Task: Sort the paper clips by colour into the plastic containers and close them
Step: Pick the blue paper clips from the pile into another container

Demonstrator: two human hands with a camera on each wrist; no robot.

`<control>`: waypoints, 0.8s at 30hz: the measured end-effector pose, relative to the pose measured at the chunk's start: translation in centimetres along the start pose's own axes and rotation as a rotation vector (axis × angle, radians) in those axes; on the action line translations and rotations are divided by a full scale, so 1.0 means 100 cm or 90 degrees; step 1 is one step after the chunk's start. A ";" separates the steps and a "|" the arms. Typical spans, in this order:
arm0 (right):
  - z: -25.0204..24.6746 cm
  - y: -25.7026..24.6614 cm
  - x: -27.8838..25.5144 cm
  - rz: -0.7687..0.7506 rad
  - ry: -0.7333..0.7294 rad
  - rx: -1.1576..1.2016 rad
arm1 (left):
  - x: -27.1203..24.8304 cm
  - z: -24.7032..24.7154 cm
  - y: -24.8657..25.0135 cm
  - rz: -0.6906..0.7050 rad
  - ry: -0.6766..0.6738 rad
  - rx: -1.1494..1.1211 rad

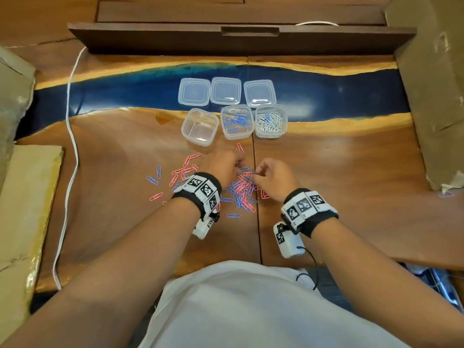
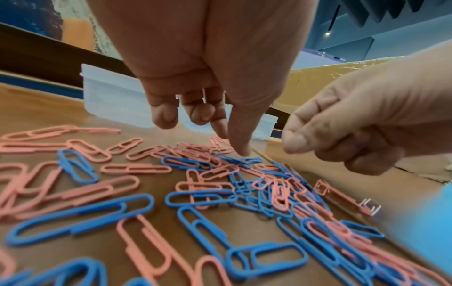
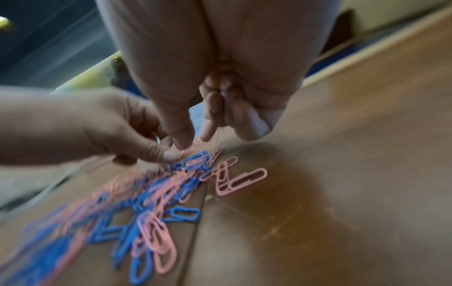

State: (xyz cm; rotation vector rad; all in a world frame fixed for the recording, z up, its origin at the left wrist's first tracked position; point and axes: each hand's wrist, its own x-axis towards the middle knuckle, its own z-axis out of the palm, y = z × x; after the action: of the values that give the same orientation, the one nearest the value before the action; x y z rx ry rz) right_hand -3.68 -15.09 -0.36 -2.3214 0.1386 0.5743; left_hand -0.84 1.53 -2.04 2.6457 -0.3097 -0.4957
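White shirt fills the bottom of the head view, both forearms reaching out over it with tagged wristbands. Left hand hovers over the mixed pile of pink and blue paper clips, fingers curled down, thumb tip at a blue clip; cannot tell if it grips one. Right hand is just beside it, fingers bunched in a pinch; something thin blue shows between the fingers in the right wrist view, too blurred to confirm a held clip. Loose pink clips scatter left of the pile, a few blue ones farther left. Beyond the hands, three open plastic containers in a row: empty one, blue-clip one, white-clip one with a few blue mixed in. Three lids lie behind them on the blue resin strip of the wooden table. White cable runs along the left side. Cardboard boxes flank both sides.
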 end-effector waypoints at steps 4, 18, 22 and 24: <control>0.005 -0.004 0.006 0.009 0.004 -0.135 | 0.004 -0.002 -0.002 0.012 -0.047 0.050; -0.001 -0.003 0.004 0.059 0.016 0.066 | 0.003 -0.010 0.003 -0.010 -0.001 -0.113; -0.006 0.006 -0.006 0.261 -0.073 0.538 | 0.008 -0.009 0.010 0.021 -0.058 -0.075; -0.006 0.010 -0.013 0.267 -0.138 0.587 | 0.011 -0.004 0.013 0.018 -0.085 -0.036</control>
State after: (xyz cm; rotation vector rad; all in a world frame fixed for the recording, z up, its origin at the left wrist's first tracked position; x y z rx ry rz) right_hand -4.82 -16.30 0.00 -1.3257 0.6482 0.7566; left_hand 0.19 0.18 -1.41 2.5554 -0.3675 -0.6637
